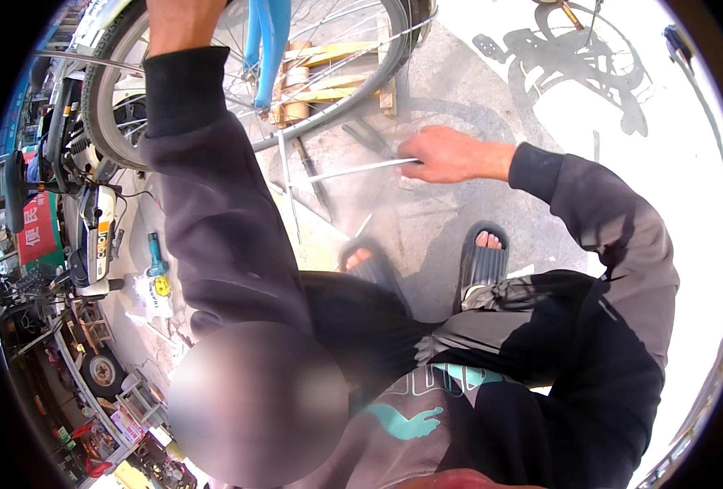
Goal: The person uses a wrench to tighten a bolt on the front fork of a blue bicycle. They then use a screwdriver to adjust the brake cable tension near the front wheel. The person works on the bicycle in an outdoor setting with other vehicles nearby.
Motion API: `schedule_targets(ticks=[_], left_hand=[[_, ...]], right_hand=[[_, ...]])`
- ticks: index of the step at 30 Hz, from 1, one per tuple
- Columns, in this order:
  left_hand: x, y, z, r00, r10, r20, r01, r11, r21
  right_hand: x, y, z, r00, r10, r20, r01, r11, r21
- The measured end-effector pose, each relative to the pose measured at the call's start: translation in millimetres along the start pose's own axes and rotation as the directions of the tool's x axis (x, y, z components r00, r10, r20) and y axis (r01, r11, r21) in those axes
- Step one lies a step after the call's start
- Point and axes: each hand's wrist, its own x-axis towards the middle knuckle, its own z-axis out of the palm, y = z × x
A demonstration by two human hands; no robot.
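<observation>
A bicycle wheel [286, 134] with thin spokes and a blue fork [270, 49] fills the top of the view. My left arm stretches up past the wheel's left side. Only the wrist [184, 24] shows at the top edge, the fingers being cut off. Below and right of the wheel, my right hand [447, 155] is closed at one end of a thin silver rod [360, 169]. That rod runs left toward another slim metal bar [287, 183] below the tyre. A dark-handled tool [311, 175] lies close to them. Something grey beside my right fingers is blurred.
Wooden slats [329, 69] stand behind the wheel. My sandalled feet [485, 253] are on the concrete below my right hand. Leftward lie a teal power tool [156, 254], a plastic bag [151, 295] and a parked scooter [96, 236]. A small wheel [102, 371] stands lower left.
</observation>
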Motion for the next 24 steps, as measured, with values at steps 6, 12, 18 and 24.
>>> schedule_targets(ticks=[6,12,18,24], left_hand=[[-1.3,12.8,1.7,0.959,-0.256,0.117,0.279,0.919,-0.277],[-0.3,21.5,-15.7,0.904,-0.371,0.211,0.413,0.885,-0.214],[1.3,25.4,-18.3,0.930,-0.343,0.131,0.363,0.915,-0.178],[1.0,43.4,-11.1,0.868,-0.497,-0.005,0.496,0.866,-0.064]], right_hand=[[-114.9,0.2,11.1,0.893,0.442,-0.079,-0.350,0.796,0.495],[-150.2,44.3,38.0,0.662,0.606,-0.440,0.026,0.568,0.822],[-237.9,101.6,68.4,0.043,0.913,-0.407,0.087,0.402,0.911],[-331.5,151.8,135.1,-0.078,0.712,-0.698,-0.713,0.450,0.538]])
